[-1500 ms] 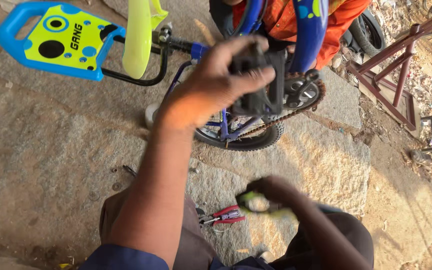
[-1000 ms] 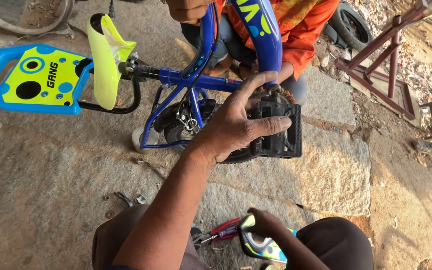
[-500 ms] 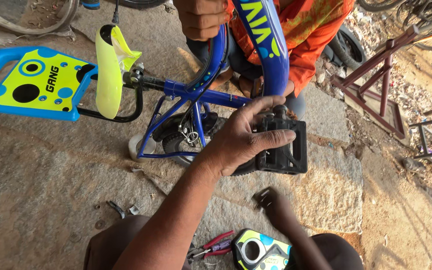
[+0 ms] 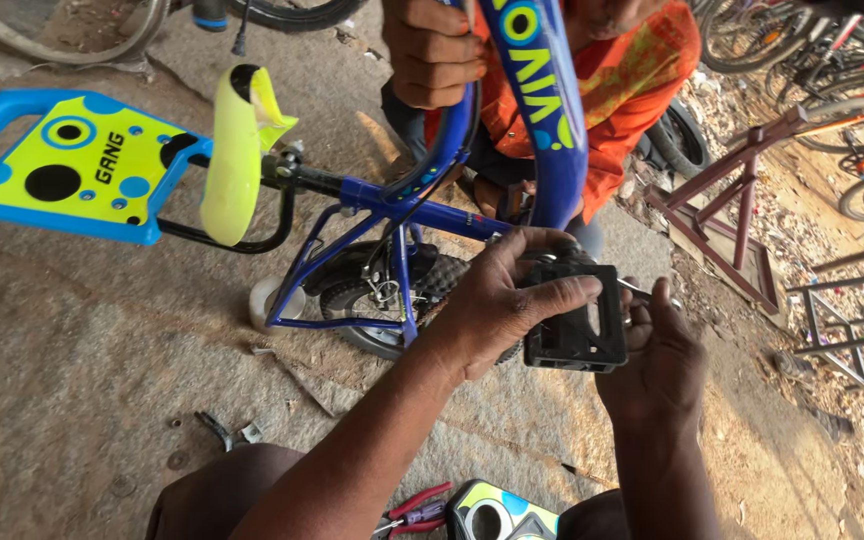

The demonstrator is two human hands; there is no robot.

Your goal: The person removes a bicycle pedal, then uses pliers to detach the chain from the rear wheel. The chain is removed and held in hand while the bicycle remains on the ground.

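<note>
A small blue child's bicycle [image 4: 422,212] lies on the stone floor in front of me. My left hand [image 4: 497,300] grips its black pedal [image 4: 577,325] from the left, fingers over the top. My right hand [image 4: 657,365] is curled at the pedal's right edge, closed on a slim metal tool [image 4: 652,293] that pokes out above the fingers. Another person in an orange shirt [image 4: 632,90] holds the blue frame tube with one hand [image 4: 432,50].
A blue and yellow panel [image 4: 72,165] and a yellow-green plastic guard [image 4: 232,150] stick out at the bike's left. Red-handled pliers [image 4: 417,505] and a colourful plastic part [image 4: 497,515] lie by my knees. Small metal bits [image 4: 222,430] lie left; maroon stands [image 4: 742,200] and other bicycles are right.
My right hand left the colourful plastic part on my lap and rose to the pedal's right side. My left hand stayed on the pedal, and the view shifted down the bike.
</note>
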